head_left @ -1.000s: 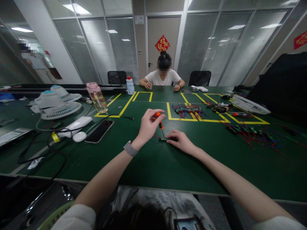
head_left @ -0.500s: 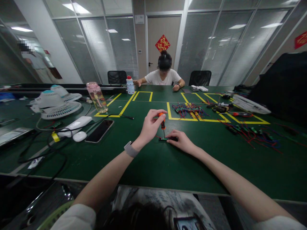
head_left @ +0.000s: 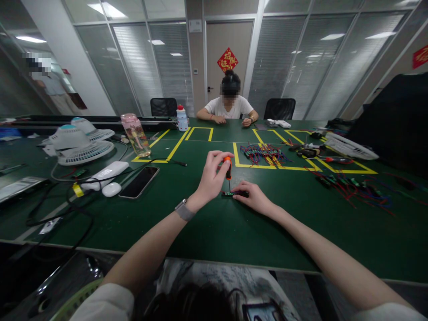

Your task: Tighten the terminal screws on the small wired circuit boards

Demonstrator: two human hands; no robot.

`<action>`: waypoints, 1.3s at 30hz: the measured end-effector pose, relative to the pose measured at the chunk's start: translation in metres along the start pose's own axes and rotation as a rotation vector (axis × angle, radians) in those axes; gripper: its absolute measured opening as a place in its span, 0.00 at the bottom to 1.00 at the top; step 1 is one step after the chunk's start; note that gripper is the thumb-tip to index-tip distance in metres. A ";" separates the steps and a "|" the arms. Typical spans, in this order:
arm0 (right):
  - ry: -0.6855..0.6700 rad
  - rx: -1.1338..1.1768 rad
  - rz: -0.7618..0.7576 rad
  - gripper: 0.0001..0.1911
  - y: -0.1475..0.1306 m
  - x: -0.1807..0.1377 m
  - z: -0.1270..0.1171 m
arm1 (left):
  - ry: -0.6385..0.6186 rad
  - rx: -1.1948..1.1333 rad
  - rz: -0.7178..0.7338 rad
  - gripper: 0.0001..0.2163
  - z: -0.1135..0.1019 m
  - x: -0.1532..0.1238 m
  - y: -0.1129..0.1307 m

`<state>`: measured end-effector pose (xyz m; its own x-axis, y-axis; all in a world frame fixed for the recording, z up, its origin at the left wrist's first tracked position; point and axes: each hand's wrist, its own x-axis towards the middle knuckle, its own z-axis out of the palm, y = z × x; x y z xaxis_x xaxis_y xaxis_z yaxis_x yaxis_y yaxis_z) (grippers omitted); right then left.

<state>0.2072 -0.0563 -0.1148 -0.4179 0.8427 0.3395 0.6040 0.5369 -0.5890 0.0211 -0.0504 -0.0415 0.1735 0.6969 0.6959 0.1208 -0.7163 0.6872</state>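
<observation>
My left hand [head_left: 211, 173] is closed around the orange and black handle of a screwdriver [head_left: 229, 171]. The shaft points down, nearly upright, and its tip meets a small green circuit board [head_left: 227, 194] lying on the green table [head_left: 200, 227]. From the right, my right hand [head_left: 252, 196] presses its fingers on the board's dark right part and pins it to the table. Those fingers hide some of the board. The exact spot under the screwdriver tip is too small to make out.
Wired circuit boards [head_left: 265, 154] lie behind my hands, and another wired group [head_left: 354, 187] is at right. A phone [head_left: 139, 182], a white mouse [head_left: 111, 189], cables, a pink-lided bottle [head_left: 135, 133] and fans [head_left: 85, 151] stand left. A co-worker [head_left: 230, 102] sits opposite.
My left hand has turned slightly on the screwdriver, which stays on the board. My right hand holds its place. The co-worker opposite has drawn one arm inward from near the blue bottle.
</observation>
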 end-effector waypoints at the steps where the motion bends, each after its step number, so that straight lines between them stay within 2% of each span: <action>1: -0.002 -0.002 0.001 0.08 0.000 0.000 0.000 | -0.024 -0.008 0.017 0.10 0.000 -0.001 0.000; 5: -0.006 -0.008 -0.002 0.08 0.000 0.000 0.000 | -0.113 -0.079 0.038 0.12 0.000 -0.001 -0.001; 9: 0.005 -0.010 -0.017 0.08 0.001 0.001 0.000 | -0.041 0.106 0.090 0.09 -0.002 -0.001 0.000; 11: 0.008 -0.011 -0.017 0.08 0.001 0.001 0.000 | -0.030 0.160 0.105 0.11 -0.003 -0.001 0.001; 16: -0.003 -0.017 -0.009 0.08 0.000 0.000 0.000 | -0.083 0.042 0.093 0.18 -0.002 -0.001 -0.004; 18: -0.003 -0.016 -0.013 0.08 0.001 0.000 0.000 | -0.077 0.013 0.068 0.17 -0.001 -0.001 -0.006; 23: 0.003 -0.016 -0.016 0.08 0.002 0.000 0.000 | 0.019 0.119 0.042 0.09 -0.005 0.002 -0.004; 26: 0.001 -0.010 -0.014 0.08 0.001 0.000 0.000 | 0.009 0.104 0.028 0.11 -0.006 0.003 -0.004; 31: -0.006 -0.018 -0.015 0.09 0.000 0.000 -0.001 | -0.064 -0.068 0.014 0.14 -0.003 0.001 -0.004; 35: -0.004 -0.022 -0.009 0.09 -0.001 0.000 -0.001 | -0.002 0.042 0.012 0.09 -0.003 0.001 -0.003; 39: 0.000 -0.018 -0.018 0.09 -0.001 0.000 -0.001 | 0.007 0.049 0.013 0.13 -0.004 0.003 -0.007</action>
<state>0.2072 -0.0573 -0.1134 -0.4289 0.8329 0.3499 0.6084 0.5526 -0.5697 0.0167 -0.0431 -0.0439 0.1684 0.6879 0.7060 0.1661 -0.7258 0.6675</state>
